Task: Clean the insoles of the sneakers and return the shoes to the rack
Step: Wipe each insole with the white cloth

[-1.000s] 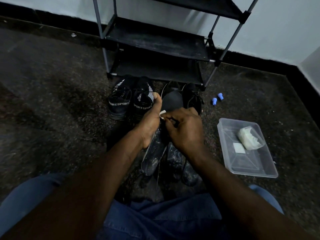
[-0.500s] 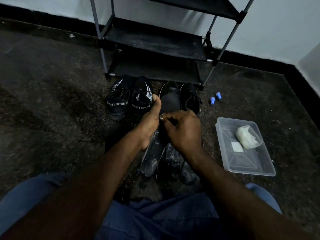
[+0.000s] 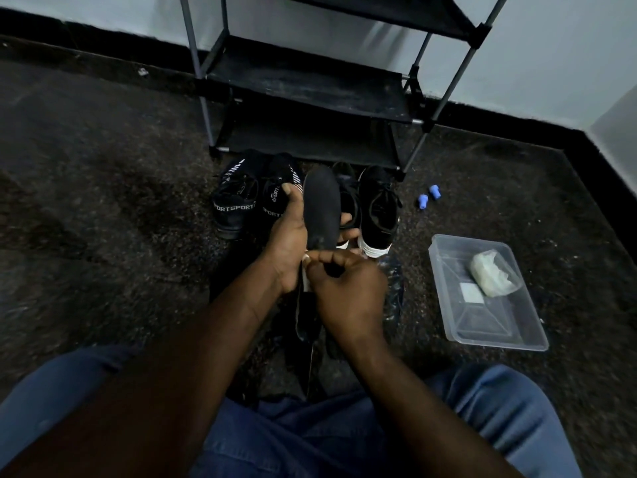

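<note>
A dark speckled floor (image 3: 103,236) is running back to black skirting under a pale wall, and a black shoe rack (image 3: 310,88) is standing at its far edge. Just in front of the rack's bottom shelf, the lettered sneakers (image 3: 238,205) and the white-soled sneakers (image 3: 379,208) are sitting side by side.

Above them, the left hand (image 3: 287,243) is gripping a black insole (image 3: 322,205) upright, thumb on one edge and fingers curling round the other. The right hand (image 3: 348,291) is pinching a small white wipe (image 3: 306,276) against the insole's heel end.

The step looks like wiping the insole. It will probably go best if the left fingers are bracing the back while the wipe is travelling heel to toe in firm, overlapping strokes, turning to a clean face as it soils. Spare pads seem to be waiting in the clear plastic tub (image 3: 496,343) towards the floor's right edge.
</note>
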Available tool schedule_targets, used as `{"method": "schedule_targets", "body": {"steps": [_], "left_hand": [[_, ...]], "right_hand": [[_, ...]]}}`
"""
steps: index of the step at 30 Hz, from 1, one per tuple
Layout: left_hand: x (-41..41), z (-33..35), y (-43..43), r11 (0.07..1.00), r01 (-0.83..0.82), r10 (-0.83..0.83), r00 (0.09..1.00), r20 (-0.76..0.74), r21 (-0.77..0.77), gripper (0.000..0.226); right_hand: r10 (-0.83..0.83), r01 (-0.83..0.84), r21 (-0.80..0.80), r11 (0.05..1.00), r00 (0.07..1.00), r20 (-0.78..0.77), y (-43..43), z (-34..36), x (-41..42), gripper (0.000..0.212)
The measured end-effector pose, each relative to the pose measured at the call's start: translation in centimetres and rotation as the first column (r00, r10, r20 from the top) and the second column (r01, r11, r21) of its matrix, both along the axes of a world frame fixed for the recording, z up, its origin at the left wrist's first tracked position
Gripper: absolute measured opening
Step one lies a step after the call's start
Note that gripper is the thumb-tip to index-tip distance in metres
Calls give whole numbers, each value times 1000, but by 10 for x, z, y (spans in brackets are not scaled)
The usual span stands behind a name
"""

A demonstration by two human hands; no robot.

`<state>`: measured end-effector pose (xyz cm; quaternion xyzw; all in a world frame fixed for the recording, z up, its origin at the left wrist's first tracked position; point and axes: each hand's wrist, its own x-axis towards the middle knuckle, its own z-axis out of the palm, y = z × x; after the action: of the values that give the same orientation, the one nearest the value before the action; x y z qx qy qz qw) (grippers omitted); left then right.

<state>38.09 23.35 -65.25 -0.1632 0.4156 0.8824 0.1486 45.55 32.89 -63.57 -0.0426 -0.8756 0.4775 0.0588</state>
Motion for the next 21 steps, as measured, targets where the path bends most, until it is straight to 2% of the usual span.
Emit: {"method": "schedule_targets", "body": {"steps": [3,6,9,12,15,21], "left_hand": [[1,-4,-1,999,39,-39,999,-32,-2,99],[3,-6,-7,996,92,-92,995,-45,-20,104],[0,-11,-12,991,108,-104,993,-62,73,107],[-5,-12,-12,978,66,-55,997,-57,199,99],[-7,-10,-13,963,29,-17,999,-47,267,99],[-3,-8,-7,984,22,-17,999,-33,178,103]], "right_hand": [[-59,59,0,998,997,-50,-6,7,-16,12],[-64,70,47,996,991,-119,-6,11,-37,22],[15,-3,103,995,993,-118,-5,6,-33,23],[98,-72,145,987,978,-182,-3,-5,-7,20],[109,-78,140,987,967,-229,-1,-14,15,15],[43,-27,82,996,978,-206,-10,-4,-13,18]]}}
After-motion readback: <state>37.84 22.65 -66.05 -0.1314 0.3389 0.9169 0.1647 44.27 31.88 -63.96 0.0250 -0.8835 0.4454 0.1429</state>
